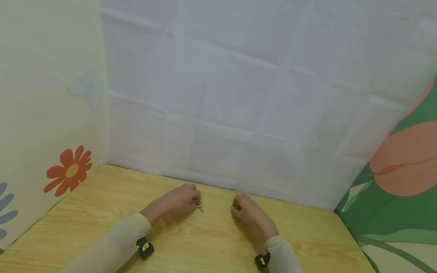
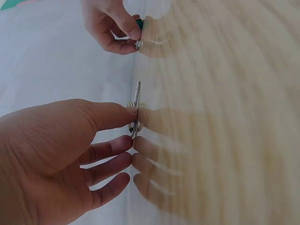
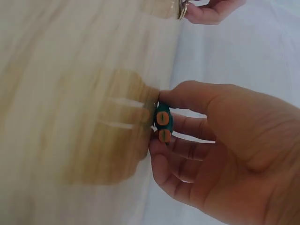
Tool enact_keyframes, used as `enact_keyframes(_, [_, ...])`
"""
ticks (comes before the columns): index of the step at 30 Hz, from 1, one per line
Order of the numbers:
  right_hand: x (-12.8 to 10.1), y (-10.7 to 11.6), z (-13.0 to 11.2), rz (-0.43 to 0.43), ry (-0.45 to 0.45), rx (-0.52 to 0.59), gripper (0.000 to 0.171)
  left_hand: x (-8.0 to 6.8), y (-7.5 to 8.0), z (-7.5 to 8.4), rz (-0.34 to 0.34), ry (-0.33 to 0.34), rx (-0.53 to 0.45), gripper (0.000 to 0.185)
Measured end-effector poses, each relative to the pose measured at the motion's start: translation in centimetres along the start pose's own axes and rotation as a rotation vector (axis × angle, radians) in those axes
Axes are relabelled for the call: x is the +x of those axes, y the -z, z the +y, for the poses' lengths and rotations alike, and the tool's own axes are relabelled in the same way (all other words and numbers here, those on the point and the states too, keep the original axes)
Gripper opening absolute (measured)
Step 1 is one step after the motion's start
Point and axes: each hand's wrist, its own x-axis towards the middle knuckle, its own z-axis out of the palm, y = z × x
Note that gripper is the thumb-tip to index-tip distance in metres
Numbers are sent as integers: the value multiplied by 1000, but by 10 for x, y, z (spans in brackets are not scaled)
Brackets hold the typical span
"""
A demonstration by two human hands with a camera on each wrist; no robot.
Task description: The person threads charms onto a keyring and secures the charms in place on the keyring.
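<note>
Key ring (image 2: 136, 105) (left hand (image 2: 51, 154) pinching)

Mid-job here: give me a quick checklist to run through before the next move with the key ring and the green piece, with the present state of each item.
1. Left hand grips the key ring: ok, thumb and fingertips pinch it against the table.
2. Right hand grips the green piece: ok, pinched between thumb and fingers.
3. Both things down at the table: ok in the wrist views.
4. Hands apart, not tangled: ok, a gap of bare wood shows between them in the head view.
5. Ring open or closed for threading: cannot tell, seen edge-on.
6. What the green piece is, and whether it has a loop: cannot tell, only two orange marks show.
</note>
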Motion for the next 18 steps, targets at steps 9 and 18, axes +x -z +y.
enact_keyframes(9, [2,1,0,36,-21,-21,12,0,0,-6,21,-24,-8,14])
enact_keyframes(18, [-1,8,-1,119,-71,25,9,-2,-3,-5,34,-7,-38,11])
